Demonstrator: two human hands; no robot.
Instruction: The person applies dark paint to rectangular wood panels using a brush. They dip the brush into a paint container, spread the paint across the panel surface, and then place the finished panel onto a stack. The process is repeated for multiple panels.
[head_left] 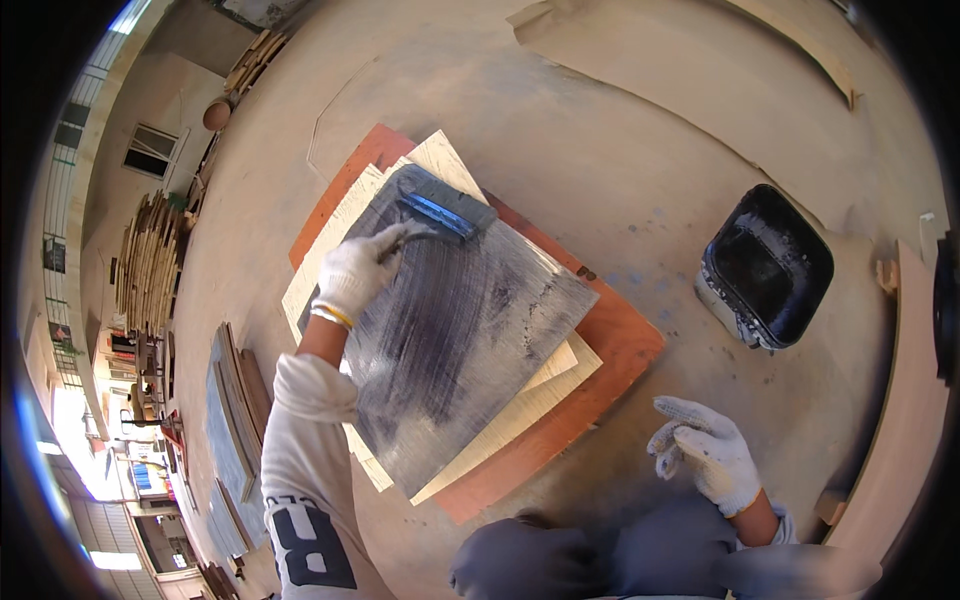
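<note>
My left hand (355, 277), in a white knit glove, grips the handle of a wide paintbrush (438, 213) with a blue band and dark bristles. The bristles rest near the far corner of a wood panel (425, 370) coated with streaky black. That panel lies askew on several pale boards (515, 440), which sit on a larger reddish-brown board (625, 345). Away from the stack at the right, my gloved right hand (708, 455) hovers by my knee, fingers loosely bent and apart, holding nothing.
A squarish bucket (708, 290) with black liquid inside and drips down its wall stands on the floor (440, 75) to the right. Long boards (905, 380) line the right edge. Leaning panels (235, 410) and stacked timber (150, 265) are at the left.
</note>
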